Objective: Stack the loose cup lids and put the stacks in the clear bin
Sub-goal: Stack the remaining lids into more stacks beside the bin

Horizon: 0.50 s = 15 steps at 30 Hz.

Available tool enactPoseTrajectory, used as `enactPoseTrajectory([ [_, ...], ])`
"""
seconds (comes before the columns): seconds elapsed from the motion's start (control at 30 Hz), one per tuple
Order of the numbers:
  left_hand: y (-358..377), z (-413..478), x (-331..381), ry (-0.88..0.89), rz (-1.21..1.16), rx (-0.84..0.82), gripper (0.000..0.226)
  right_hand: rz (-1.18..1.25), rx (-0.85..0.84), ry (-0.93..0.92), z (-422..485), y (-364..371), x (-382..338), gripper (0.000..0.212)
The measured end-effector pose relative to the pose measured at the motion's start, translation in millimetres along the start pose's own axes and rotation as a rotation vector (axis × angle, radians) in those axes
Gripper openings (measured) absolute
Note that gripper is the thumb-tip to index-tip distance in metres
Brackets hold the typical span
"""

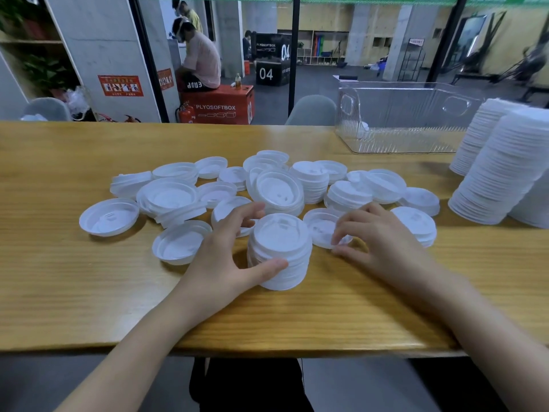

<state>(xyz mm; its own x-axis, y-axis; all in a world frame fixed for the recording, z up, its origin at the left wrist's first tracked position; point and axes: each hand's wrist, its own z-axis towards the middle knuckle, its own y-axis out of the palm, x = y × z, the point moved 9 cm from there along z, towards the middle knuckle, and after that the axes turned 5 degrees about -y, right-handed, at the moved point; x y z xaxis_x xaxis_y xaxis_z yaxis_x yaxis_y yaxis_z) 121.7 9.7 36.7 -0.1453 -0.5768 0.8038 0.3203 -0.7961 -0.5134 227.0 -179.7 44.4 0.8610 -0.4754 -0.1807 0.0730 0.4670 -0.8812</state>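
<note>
Stack (279, 237) upright (axis vertical)

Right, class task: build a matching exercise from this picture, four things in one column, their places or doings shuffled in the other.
1 left hand
2 right hand
3 clear bin
4 tall lid stacks

A far right end of the table
B grips the short lid stack
C along the table's back edge
D pinches a loose lid's rim

Pairs: 1-B, 2-D, 3-C, 4-A

Wooden table (89, 292), glass partition (371, 55), concrete pillar (104, 55)
</note>
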Motion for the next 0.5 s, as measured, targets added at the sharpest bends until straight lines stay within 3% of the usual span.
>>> enactPoseTrajectory([
  [0.1, -0.3, -0.6, 0.2, 0.002, -0.007, -0.001, 0.081, 0.122, 0.074, 0.027, 0.2, -9.1, -2.8, 0.011],
  [0.27, -1.7, -2.5, 1.6, 0.009, -0.004, 0.001, 0.082, 0.655, 0.319, 0.334, -10.1, -29.4, 20.7, 0.021],
  [0.37, -1.9, -4.7, 1.2, 0.015, 0.002, 0.0, 0.08, 0.575, 0.314, 0.442, -18.3, -30.5, 32.3, 0.019],
  [0.5, -2.2, -6.2, 1.7, 0.02, 0.004, 0.005, 0.079, 0.521, 0.188, 0.521, -28.3, -22.8, 37.3, 0.008],
])
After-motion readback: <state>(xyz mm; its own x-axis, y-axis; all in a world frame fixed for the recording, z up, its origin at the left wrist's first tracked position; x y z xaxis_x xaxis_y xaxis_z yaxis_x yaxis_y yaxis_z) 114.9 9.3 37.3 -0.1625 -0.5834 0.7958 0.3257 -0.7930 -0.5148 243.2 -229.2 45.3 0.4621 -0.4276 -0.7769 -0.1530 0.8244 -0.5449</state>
